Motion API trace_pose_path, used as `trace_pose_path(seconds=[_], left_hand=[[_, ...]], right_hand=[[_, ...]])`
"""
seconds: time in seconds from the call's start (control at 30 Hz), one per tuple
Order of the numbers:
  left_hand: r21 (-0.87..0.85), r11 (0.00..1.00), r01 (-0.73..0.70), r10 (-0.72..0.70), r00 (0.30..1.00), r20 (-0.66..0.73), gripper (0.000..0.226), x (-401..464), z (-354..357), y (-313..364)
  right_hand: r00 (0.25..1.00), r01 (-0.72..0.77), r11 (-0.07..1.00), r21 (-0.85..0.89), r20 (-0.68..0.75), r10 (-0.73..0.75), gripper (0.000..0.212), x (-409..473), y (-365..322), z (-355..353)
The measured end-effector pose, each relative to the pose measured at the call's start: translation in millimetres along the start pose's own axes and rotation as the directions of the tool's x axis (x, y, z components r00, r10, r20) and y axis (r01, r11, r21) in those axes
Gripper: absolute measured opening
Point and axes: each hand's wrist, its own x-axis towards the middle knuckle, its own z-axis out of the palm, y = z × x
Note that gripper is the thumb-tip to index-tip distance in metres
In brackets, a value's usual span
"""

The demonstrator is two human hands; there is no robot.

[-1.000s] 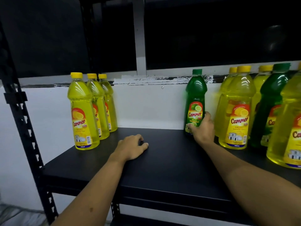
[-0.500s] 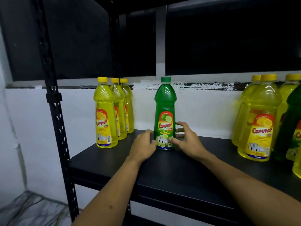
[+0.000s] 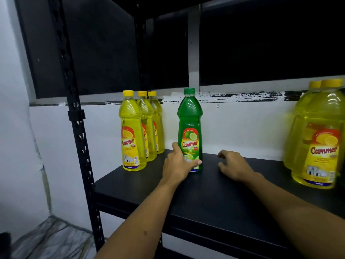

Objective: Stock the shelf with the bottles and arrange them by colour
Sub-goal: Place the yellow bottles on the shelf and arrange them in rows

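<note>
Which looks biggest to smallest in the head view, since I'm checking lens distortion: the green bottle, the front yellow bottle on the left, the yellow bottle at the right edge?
1. Yellow bottle at the right edge, though it is nearest the camera.
2. Green bottle and front yellow bottle on the left: too alike to rank.

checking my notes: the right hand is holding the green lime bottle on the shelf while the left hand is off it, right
Not quite: the head view shows the left hand holding the green lime bottle on the shelf, while the right hand is off it, hovering just beside.
</note>
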Motion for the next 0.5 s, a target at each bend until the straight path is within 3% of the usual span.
trace_pose_path(seconds=[0.2,0.5], left_hand=[[-0.218,0.970,0.103,-0.097,0.995,0.039,0.069,40.8,10.8,-26.2],[-0.196,0.975,0.102,-0.094,0.994,0.050,0.070,77.9,34.8,-28.1]], right_hand=[[0.996,0.025,0.995,-0.097,0.084,-0.017,0.023,9.2,-0.1,4.6],[0.997,0.024,0.993,-0.117,0.075,-0.016,0.019,15.9,4.6,10.6]])
